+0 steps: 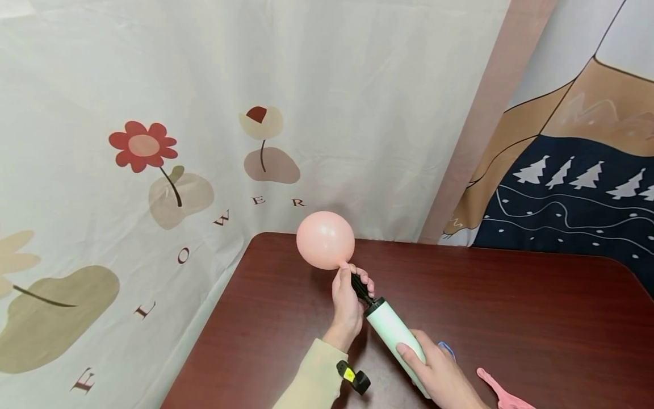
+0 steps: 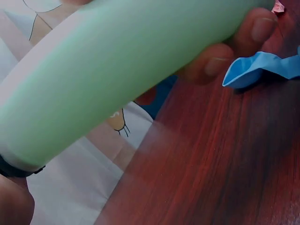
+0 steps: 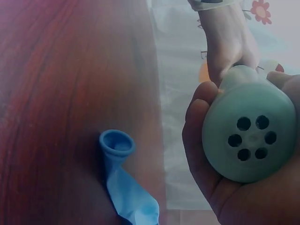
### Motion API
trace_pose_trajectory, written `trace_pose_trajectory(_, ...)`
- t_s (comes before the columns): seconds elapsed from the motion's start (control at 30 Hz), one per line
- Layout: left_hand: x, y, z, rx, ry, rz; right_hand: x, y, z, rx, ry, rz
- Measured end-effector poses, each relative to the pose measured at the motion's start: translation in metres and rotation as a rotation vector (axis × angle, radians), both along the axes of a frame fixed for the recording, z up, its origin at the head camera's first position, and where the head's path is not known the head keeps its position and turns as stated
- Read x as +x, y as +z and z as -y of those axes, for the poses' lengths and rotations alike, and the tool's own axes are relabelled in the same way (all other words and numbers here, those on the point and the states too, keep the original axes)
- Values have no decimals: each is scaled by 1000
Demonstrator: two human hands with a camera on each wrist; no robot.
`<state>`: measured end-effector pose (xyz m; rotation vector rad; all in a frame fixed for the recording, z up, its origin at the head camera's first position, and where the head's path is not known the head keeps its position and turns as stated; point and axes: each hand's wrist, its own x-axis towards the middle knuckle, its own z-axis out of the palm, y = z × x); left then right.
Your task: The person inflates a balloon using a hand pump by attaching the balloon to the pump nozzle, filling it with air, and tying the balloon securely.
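Observation:
A round, partly inflated pink balloon (image 1: 325, 240) sits at the tip of a hand balloon pump with a pale green barrel (image 1: 390, 326) and a black front part (image 1: 360, 287). My left hand (image 1: 348, 304) pinches the balloon's neck at the pump's tip, its fingers wrapped about the black part. My right hand (image 1: 439, 369) grips the barrel near its rear, the thumb lying along the top. In the right wrist view the barrel's round end cap (image 3: 253, 166) with several holes faces the camera. The left wrist view shows the barrel (image 2: 126, 70) up close with right-hand fingertips (image 2: 218, 65) curled beneath.
A limp blue balloon (image 3: 129, 187) lies on the dark red wooden table (image 1: 536, 307), mostly behind my right hand in the head view. Farther right is a limp pink balloon (image 1: 503, 393). A flower-printed curtain (image 1: 357, 113) hangs along the table's back and left edges.

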<state>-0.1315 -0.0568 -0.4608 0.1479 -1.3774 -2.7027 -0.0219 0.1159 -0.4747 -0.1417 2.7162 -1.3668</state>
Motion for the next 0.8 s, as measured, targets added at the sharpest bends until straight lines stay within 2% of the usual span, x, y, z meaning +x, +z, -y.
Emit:
trace_pose_trajectory(0.1,-2,1,0,2,27,-6,1,1,0,5,-5,20)
trace_pose_trajectory(0.33,-8,6,4,-49,117,-59,5,5,0,34,1,-1)
trace_pose_trajectory(0.5,-12,9,8,-3,168,-56,6,6,0,51,10,5)
trace_pose_trajectory(0.67,-23,11,20,51,248,-58,9,2,-5,92,30,23)
trace_pose_trajectory(0.8,-31,11,30,28,284,-63,12,-1,-10,103,41,25)
